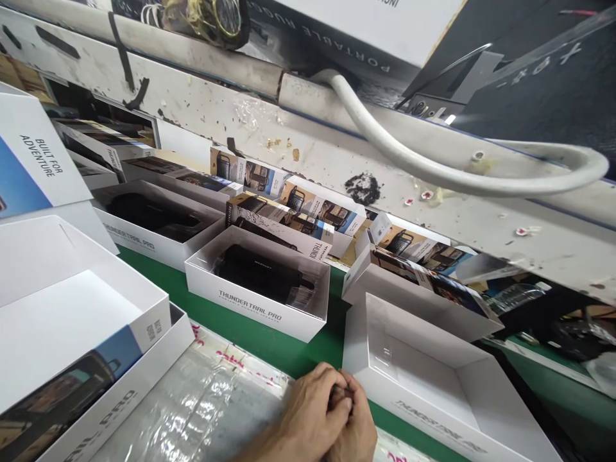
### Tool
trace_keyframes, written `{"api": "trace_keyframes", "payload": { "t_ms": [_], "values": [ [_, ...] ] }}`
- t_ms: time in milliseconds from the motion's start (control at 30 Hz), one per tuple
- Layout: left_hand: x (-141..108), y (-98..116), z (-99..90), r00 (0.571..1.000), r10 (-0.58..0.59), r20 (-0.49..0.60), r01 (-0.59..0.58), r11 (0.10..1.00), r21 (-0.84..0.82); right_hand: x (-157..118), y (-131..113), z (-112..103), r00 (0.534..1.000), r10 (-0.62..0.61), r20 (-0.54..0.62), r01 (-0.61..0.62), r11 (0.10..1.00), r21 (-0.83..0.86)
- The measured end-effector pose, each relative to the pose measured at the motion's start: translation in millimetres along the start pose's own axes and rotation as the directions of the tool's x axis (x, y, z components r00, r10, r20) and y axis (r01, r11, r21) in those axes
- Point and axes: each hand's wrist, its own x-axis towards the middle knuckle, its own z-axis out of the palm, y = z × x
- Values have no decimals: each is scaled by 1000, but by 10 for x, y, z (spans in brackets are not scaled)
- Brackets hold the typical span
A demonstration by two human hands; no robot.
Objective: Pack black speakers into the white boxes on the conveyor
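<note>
Where both hands meet at bottom centre, left hand (308,414) and right hand (353,427) are clenched together on a small dark item (342,393), identity unclear. Empty white box (433,378) just beside, to the right. Box w/ black speaker (262,279) sits beyond on green belt (269,343).

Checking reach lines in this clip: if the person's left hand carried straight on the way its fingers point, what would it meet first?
The left hand points up and right, so it would likely first meet the near left corner of the empty white cardboard box tray, just beyond the fingertips. Depth is hard to judge.
</note>
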Motion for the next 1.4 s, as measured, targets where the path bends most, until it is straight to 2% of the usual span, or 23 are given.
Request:
{"api": "trace_keyframes", "payload": {
  "t_ms": [133,367,467,533,633,733,800,833,900,967,1033,1100,1267,1400],
  "values": [
    [11,-45,11,1000,2,-6,-1,999,32,6,-35,29,999,-33,-31,33,999,-4],
    [9,2,4,1000,16,-21,-15,1000,20,-10,-161,-5,999,25,-28,-25,1000,-5],
    [-8,44,-7,999,46,-13,-46,999,-17,-8,-183,-39,986,91,-137,-89,996,24],
    [-12,48,-11,998,62,-27,-63,998,-23,25,-183,-88,940,153,-305,-129,987,100],
    [-4,16,-16,994,56,-93,-56,998,0,145,-135,-242,818,252,-517,-111,951,288],
    [5,-32,-22,996,22,-85,-22,1000,4,307,-12,-451,706,342,-621,-86,911,403],
    [1,-51,-19,1000,14,-17,-14,1000,4,390,80,-551,675,343,-653,-84,916,393],
    [-5,-54,-15,1000,12,22,-12,1000,3,414,115,-576,684,328,-651,-87,924,373],
    [-20,-46,-4,996,9,85,-9,1000,1,428,152,-580,740,300,-602,-98,934,344],
    [-33,-29,4,993,4,119,-5,1000,8,406,142,-543,803,292,-520,-111,930,351],
    [-39,-17,5,992,5,129,-8,1000,24,373,102,-497,833,299,-465,-114,916,385],
    [-35,-21,1,993,13,116,-18,999,42,345,56,-463,828,318,-461,-120,905,407],
    [-11,-72,-4,999,22,41,-25,998,57,325,-2,-437,775,340,-532,-117,905,408],
    [-3,-103,12,999,34,8,-35,999,34,319,13,-429,781,331,-530,-159,925,344]
  ]
}}
